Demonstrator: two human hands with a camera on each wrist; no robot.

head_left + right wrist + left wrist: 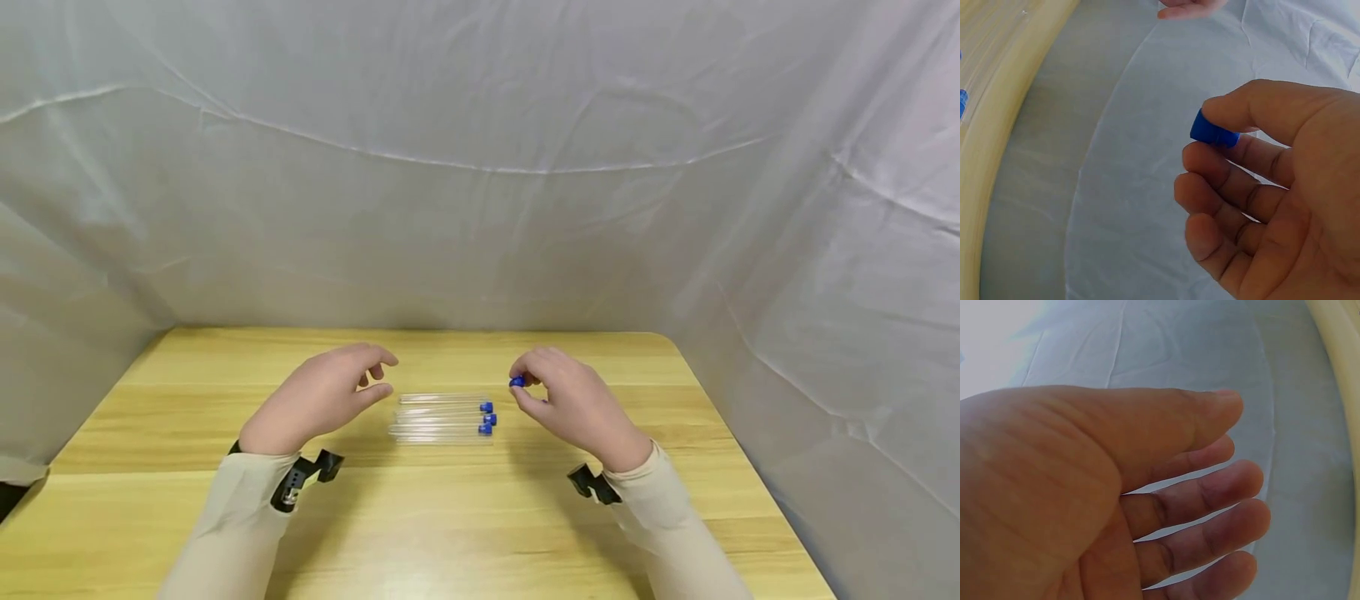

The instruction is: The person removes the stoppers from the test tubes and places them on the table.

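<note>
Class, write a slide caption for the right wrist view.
Right hand pinches a small blue plastic cap between thumb and forefinger.

A makeshift recording booth: white sheeting walls in a wooden desk bearing capped glass tubes.

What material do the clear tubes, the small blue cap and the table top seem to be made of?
The clear tubes look like glass or clear plastic: see-through with thin bright glints; which one cannot be told. The small blue cap, pinched by the right hand, looks like matte moulded plastic. The table top shows pale wood grain, perhaps laminate.
</note>
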